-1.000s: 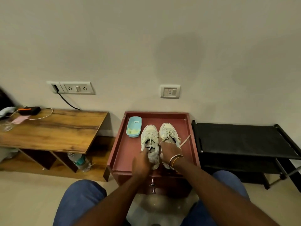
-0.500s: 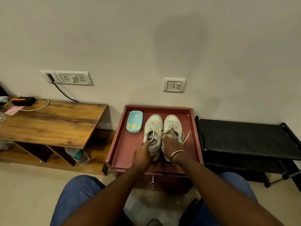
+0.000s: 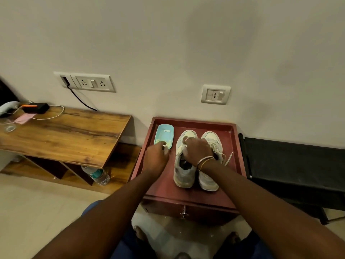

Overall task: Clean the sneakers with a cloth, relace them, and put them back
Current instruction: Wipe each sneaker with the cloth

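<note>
On tray (image 3: 194,121), right hand (image 3: 197,150) grips sneaker (image 3: 183,175); left hand (image 3: 155,157) touches rim-side dish (image 3: 164,134)

No text can be read: the teal label (image 3: 94,173) on the clear plastic bottle (image 3: 102,180), well left of the left hand (image 3: 155,157), is blurred, and the pale grey lace-up sneaker (image 3: 183,173) gripped by the right hand (image 3: 198,148) shows no legible brand.

Sneakers, one pair, off-white, grey with scuffing: left sneaker (image 3: 183,171) and right sneaker (image 3: 208,181) upright, side by side, toes to the wall, heels outward, on the red rimmed counter (image 3: 160,186); loose lace (image 3: 229,157) trailing off the right sneaker.
</note>
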